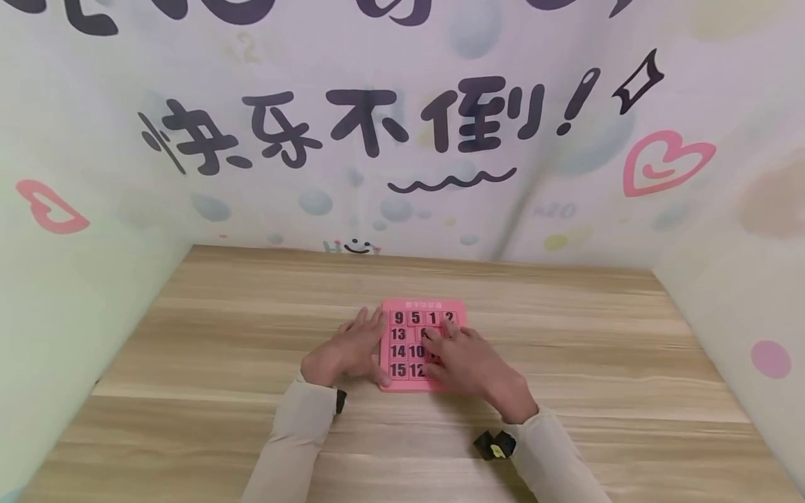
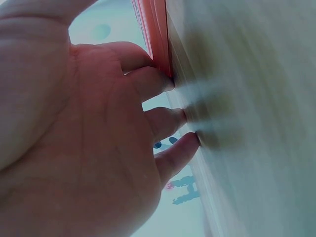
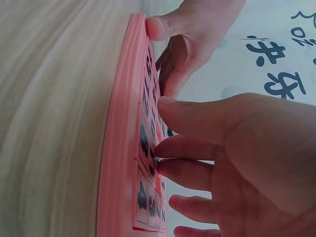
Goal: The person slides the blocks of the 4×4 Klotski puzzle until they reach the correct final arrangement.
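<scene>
A pink number slide puzzle (image 1: 409, 388) lies flat on the table, its tiles marked with black numbers. In the second row, right of the 13, one tile (image 1: 424, 334) sits midway between two columns; its number is partly covered. My right hand (image 1: 472, 360) lies over the puzzle's right side, fingertips touching the tiles and hiding several of them. Along the puzzle's left edge rests my left hand (image 1: 352, 349), its thumb at the near left corner. In the left wrist view, several fingertips (image 2: 190, 140) of that hand touch the tabletop beside the puzzle's side wall (image 2: 157, 34).
The wood-grain table (image 1: 251, 300) runs back to a white printed wall (image 1: 352, 56) with dark lettering and bubbles. Side walls stand at left and right. A black wrist strap piece (image 1: 495, 445) hangs by the right sleeve (image 1: 556, 454).
</scene>
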`<state>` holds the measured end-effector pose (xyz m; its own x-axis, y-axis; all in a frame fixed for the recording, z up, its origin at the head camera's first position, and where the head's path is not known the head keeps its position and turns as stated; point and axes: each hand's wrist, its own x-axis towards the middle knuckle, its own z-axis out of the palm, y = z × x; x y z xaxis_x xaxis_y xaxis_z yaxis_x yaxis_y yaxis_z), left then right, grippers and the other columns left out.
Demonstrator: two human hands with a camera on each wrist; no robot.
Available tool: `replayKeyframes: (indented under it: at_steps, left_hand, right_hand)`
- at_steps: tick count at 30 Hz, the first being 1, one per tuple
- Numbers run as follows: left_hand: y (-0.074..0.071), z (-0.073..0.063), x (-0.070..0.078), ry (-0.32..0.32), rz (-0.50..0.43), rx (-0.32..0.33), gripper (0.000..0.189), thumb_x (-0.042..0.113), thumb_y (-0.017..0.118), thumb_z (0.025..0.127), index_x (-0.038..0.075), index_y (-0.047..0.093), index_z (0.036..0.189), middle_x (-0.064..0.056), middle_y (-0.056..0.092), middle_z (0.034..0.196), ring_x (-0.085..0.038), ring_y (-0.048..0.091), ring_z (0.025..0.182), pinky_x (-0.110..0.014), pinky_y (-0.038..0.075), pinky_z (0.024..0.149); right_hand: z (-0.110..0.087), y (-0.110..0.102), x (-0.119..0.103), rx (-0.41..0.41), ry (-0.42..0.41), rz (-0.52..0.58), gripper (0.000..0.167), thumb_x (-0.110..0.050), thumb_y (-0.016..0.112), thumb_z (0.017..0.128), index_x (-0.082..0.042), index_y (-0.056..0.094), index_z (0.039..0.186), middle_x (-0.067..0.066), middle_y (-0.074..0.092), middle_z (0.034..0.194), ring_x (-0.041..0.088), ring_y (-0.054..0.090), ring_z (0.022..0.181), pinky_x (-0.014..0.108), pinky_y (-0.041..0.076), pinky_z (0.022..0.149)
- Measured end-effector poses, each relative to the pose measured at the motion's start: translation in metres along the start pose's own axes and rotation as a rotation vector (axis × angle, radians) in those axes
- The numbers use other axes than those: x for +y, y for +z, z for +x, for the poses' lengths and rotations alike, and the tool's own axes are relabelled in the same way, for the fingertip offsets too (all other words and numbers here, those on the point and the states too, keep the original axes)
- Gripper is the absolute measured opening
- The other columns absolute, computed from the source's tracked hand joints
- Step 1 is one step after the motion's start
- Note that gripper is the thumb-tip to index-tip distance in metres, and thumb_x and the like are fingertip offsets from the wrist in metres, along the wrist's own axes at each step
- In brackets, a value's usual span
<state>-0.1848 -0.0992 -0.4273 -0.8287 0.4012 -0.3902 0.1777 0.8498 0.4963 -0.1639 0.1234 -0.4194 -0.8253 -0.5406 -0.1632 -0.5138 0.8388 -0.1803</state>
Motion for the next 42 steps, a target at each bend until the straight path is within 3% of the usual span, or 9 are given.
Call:
replayKeyframes:
  at_steps: [13, 24, 27, 29, 32, 36, 42]
  left_hand:
    - [-0.002, -0.001, -0.001, -0.002, 0.012, -0.003, 0.119, 0.036, 0.085, 0.074, 0.005, 0.008, 0.159, -0.010, -0.001, 0.167, -0.032, -0.009, 0.153, -0.050, 0.001, 0.124]
    - [-0.002, 0.003, -0.001, 0.026, 0.005, 0.003, 0.119, 0.036, 0.085, 0.074, 0.002, 0.008, 0.158, -0.011, -0.001, 0.166, -0.034, -0.008, 0.153, -0.051, 0.001, 0.124]
    - [-0.003, 0.003, -0.001, 0.022, -0.002, 0.003, 0.119, 0.035, 0.085, 0.073, 0.003, 0.009, 0.159, -0.011, -0.001, 0.167, -0.033, -0.008, 0.153, -0.051, 0.000, 0.124]
    - [-0.002, 0.002, -0.001, 0.018, -0.009, 0.002, 0.120, 0.034, 0.086, 0.072, 0.003, 0.008, 0.159, -0.011, -0.001, 0.167, -0.033, -0.009, 0.153, -0.051, 0.000, 0.124]
    - [-0.002, 0.000, -0.001, 0.010, -0.019, 0.004, 0.121, 0.033, 0.086, 0.072, 0.004, 0.008, 0.159, -0.010, -0.002, 0.166, -0.033, -0.009, 0.153, -0.050, -0.001, 0.124]
    - [0.000, -0.002, -0.001, 0.002, -0.025, 0.006, 0.121, 0.032, 0.087, 0.072, 0.005, 0.008, 0.159, -0.009, -0.002, 0.166, -0.032, -0.009, 0.153, -0.050, -0.001, 0.124]
    - [0.000, -0.002, 0.000, 0.002, -0.029, 0.000, 0.121, 0.033, 0.087, 0.071, 0.005, 0.008, 0.159, -0.008, -0.002, 0.166, -0.032, -0.009, 0.153, -0.049, -0.002, 0.124]
  right_hand:
    - [0.005, 0.002, -0.009, -0.002, -0.007, 0.026, 0.053, -0.041, 0.059, 0.098, -0.017, 0.052, 0.145, 0.006, 0.041, 0.157, 0.037, 0.026, 0.149, 0.056, 0.023, 0.120]
    - [0.005, 0.001, -0.009, 0.006, -0.006, 0.047, 0.053, -0.043, 0.057, 0.099, -0.017, 0.052, 0.145, 0.006, 0.040, 0.157, 0.038, 0.023, 0.149, 0.057, 0.023, 0.120]
    - [0.003, -0.004, -0.006, 0.015, -0.008, 0.057, 0.052, -0.041, 0.057, 0.099, -0.018, 0.052, 0.146, 0.006, 0.042, 0.156, 0.038, 0.026, 0.148, 0.058, 0.026, 0.118]
    - [0.002, -0.007, -0.003, 0.033, -0.008, 0.050, 0.050, -0.040, 0.056, 0.100, -0.017, 0.054, 0.144, 0.007, 0.048, 0.152, 0.038, 0.036, 0.144, 0.059, 0.032, 0.115]
    - [-0.002, -0.012, 0.004, 0.042, 0.034, 0.051, 0.044, -0.037, 0.057, 0.100, -0.016, 0.060, 0.138, 0.012, 0.052, 0.148, 0.039, 0.040, 0.140, 0.059, 0.036, 0.112]
    - [-0.007, -0.017, 0.012, 0.004, 0.110, 0.055, 0.042, -0.036, 0.058, 0.100, -0.013, 0.062, 0.134, 0.016, 0.053, 0.146, 0.044, 0.035, 0.143, 0.061, 0.033, 0.112]
    - [-0.011, -0.020, 0.018, -0.073, 0.130, 0.009, 0.046, -0.035, 0.055, 0.101, -0.011, 0.057, 0.141, 0.013, 0.048, 0.150, 0.046, 0.033, 0.143, 0.063, 0.032, 0.112]
